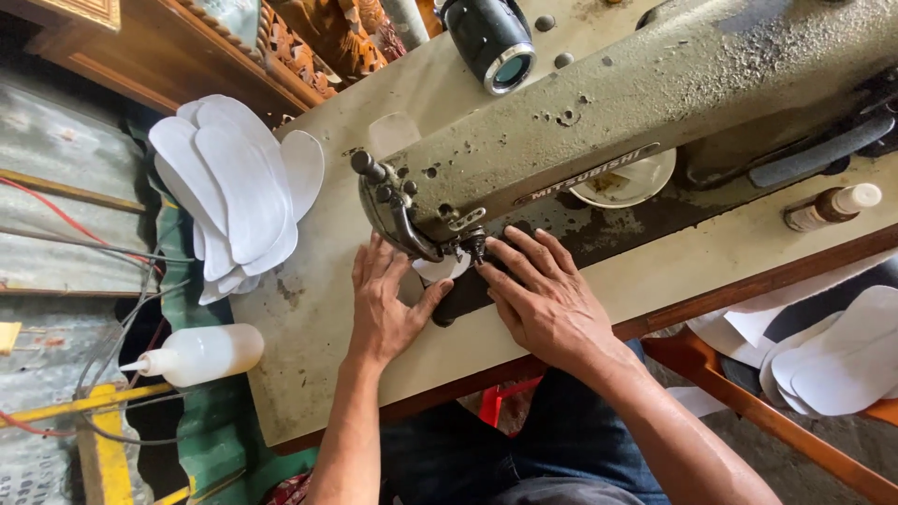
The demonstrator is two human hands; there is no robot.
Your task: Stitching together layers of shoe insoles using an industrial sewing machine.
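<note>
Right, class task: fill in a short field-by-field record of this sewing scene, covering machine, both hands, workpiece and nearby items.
machine: grey-green industrial sewing machine on a cream table
left hand: left hand flat on the table, thumb touching the workpiece
right hand: right hand pressing the workpiece down
workpiece: black and white piece at the needle
left of machine: stack of white sole-shaped cutouts; white squeeze bottle
right: small brown bottle; more white cutouts

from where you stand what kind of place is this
Likely a small stitching workshop, perhaps for footwear. A worn industrial sewing machine fills the table, white sole-shaped cut pieces are stacked beside it, and both hands press material under the needle.
</note>
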